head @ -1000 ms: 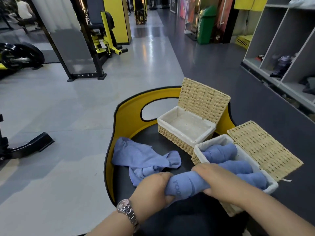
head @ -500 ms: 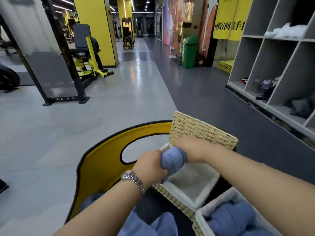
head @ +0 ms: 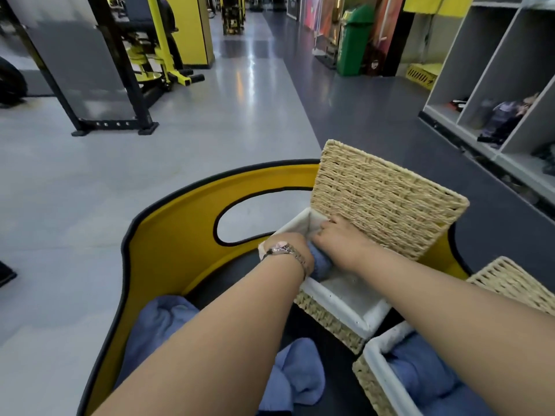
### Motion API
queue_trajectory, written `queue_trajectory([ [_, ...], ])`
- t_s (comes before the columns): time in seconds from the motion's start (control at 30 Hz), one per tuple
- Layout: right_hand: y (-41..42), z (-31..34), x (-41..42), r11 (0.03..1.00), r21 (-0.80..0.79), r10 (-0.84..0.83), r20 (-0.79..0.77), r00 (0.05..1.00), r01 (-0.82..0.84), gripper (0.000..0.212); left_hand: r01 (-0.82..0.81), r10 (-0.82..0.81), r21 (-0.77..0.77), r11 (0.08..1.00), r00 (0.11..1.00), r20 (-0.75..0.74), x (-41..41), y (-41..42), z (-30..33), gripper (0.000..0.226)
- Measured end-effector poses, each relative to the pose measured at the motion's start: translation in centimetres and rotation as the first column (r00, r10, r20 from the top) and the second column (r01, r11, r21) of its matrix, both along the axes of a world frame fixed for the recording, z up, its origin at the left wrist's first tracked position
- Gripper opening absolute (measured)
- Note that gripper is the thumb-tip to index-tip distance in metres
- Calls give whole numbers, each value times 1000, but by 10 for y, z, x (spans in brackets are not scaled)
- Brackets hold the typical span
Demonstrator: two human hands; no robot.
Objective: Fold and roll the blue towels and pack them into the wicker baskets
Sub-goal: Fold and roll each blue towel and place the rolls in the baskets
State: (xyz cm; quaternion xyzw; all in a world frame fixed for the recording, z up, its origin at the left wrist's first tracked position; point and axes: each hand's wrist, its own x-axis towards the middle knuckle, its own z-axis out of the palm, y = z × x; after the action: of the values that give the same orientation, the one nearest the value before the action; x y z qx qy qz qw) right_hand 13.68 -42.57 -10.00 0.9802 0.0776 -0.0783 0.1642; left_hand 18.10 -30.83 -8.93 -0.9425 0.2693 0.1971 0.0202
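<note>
Gym floor behind, grey and glossy; yellow-rimmed black seat (head: 168,250) below arms. Far wicker basket (head: 333,321) on seat, white-lined, woven lid (head: 381,199) standing up at far side. Rolled blue towel (head: 320,263) inside basket's left end, gripped from both sides: left hand (head: 295,250), watch (head: 283,251) on wrist, curled round near end; right hand (head: 339,240) curled over far end. Near basket (head: 381,376) just right of first, holding blue rolls. Loose blue towel (head: 295,376) heaped on seat, left of near basket.
</note>
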Motion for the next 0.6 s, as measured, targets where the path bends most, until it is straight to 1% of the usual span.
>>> queue_trajectory([
  [0.07, 7, 17, -8, 999, 12, -49, -17, 999, 49, 37, 67, -70, -88, 994, 997, -28, -7, 9, 13, 37],
  [0.1, 12, 28, -15, 996, 19, -86, -22, 996, 87, 36, 97, -105, -165, 982, 994, -38, -14, 19, 22, 35],
  [0.13, 18, 39, -26, 994, 26, -106, 5, 994, 106, 35, 102, -116, -273, 956, 993, -37, -23, 33, 31, 35],
  [0.17, 25, 48, -38, 993, 40, -116, 57, 992, 113, 33, 84, -101, -399, 913, 995, -22, -35, 53, 39, 35],
  [0.2, 33, 54, -51, 990, 87, -120, 139, 983, 109, 32, 65, -71, -511, 857, 997, 9, -47, 75, 44, 35],
  [0.23, 42, 58, -66, 980, 171, -135, 206, 969, 100, 30, 67, -49, -573, 817, 998, 48, -58, 99, 45, 33],
  [0.27, 54, 57, -81, 957, 278, -149, 238, 960, 80, 26, 81, -47, -577, 813, 996, 74, -69, 124, 39, 31],
  [0.3, 71, 54, -98, 917, 393, -164, 221, 961, 66, 21, 77, -48, -547, 833, 997, 67, -80, 149, 28, 31],
  [0.33, 90, 45, -113, 858, 509, -179, 159, 971, 75, 21, 45, -30, -509, 859, 999, 37, -90, 174, 15, 34],
  [0.37, 111, 35, -128, 783, 609, -190, 42, 981, 125, 28, -4, 7, -474, 880, 1000, 5, -100, 195, 1, 38],
  [0.4, 133, 23, -141, 717, 664, -197, -99, 975, 212, 41, -53, 53, -440, 897, 999, -12, -111, 213, -11, 41],
  [0.43, 154, 11, -151, 688, 663, -210, -209, 955, 296, 52, -97, 95, -394, 914, 995, -25, -123, 228, -18, 43],
  [0.47, 170, -3, -157, 694, 629, -237, -258, 937, 349, 57, -139, 129, -328, 934, 990, -50, -134, 238, -23, 45],
  [0.5, 183, -13, -162, 713, 593, -277, -251, 927, 374, 52, -171, 150, -258, 951, 984, -100, -146, 247, -27, 49],
  [0.53, 192, -20, -168, 740, 561, -313, -201, 928, 371, 41, -194, 160, -206, 959, 973, -169, -159, 254, -29, 53],
  [0.57, 199, -21, -174, 768, 529, -328, -160, 931, 362, 26, -205, 161, -187, 961, 961, -224, -170, 261, -30, 57],
  [0.6, 203, -19, -183, 792, 499, -319, -152, 936, 351, 14, -202, 150, -198, 959, 957, -250, -181, 266, -32, 59],
])
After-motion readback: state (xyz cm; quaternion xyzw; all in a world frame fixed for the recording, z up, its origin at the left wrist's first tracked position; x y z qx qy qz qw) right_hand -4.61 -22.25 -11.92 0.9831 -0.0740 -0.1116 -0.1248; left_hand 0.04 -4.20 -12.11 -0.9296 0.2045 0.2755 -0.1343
